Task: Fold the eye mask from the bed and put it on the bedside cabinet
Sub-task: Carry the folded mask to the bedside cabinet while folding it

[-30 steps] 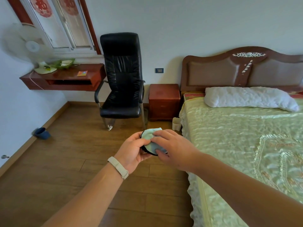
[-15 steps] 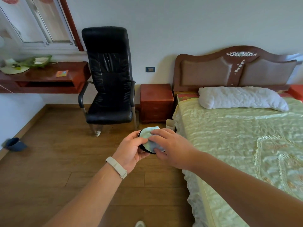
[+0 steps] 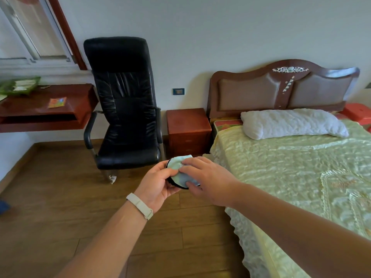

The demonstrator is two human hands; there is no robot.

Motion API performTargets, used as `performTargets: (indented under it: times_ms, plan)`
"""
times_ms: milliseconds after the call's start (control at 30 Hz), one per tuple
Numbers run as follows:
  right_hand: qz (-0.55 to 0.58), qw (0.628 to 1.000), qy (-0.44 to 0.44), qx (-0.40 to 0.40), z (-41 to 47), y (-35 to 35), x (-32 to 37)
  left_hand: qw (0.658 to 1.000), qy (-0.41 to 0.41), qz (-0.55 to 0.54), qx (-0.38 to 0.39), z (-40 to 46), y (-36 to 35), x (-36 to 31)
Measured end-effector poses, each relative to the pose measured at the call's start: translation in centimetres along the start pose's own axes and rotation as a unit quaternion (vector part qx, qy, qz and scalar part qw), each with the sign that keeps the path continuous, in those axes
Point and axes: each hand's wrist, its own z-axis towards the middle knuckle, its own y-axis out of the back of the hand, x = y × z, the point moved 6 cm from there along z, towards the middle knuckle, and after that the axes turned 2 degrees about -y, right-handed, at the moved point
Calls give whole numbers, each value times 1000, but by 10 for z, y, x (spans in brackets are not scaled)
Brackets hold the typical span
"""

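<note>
The eye mask [image 3: 176, 165] is pale blue-green with a black edge, folded into a small rounded pad. Both hands hold it in the air over the wooden floor, just left of the bed's near corner. My left hand [image 3: 158, 183] cups it from the left and below, thumb on its face. My right hand [image 3: 208, 180] covers its right side, fingers pressed on top, hiding much of it. The reddish wooden bedside cabinet [image 3: 187, 122] stands beyond the hands, between the chair and the headboard. The bed [image 3: 291, 169] with a light green cover lies to the right.
A black leather chair [image 3: 124, 109] stands left of the cabinet. A wall-mounted wooden shelf [image 3: 48, 111] with a green tray and a small card is at the far left. A white pillow [image 3: 291, 124] lies by the headboard. Wooden floor stretches in front.
My view has shifted right and closer to the cabinet and chair. Both hands keep the folded mask between them, with the fingers pressing it slightly differently.
</note>
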Motion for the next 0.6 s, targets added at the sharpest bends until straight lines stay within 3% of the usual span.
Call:
performTargets:
  times_ms: [333,600]
  plan:
    - [8,1000,-12,-15,41,-5,-64,1000,15,12,12,77,-14,-18]
    - [23,999,-18,-27,89,3,-164,999,16,29,-3,177,-54,-42]
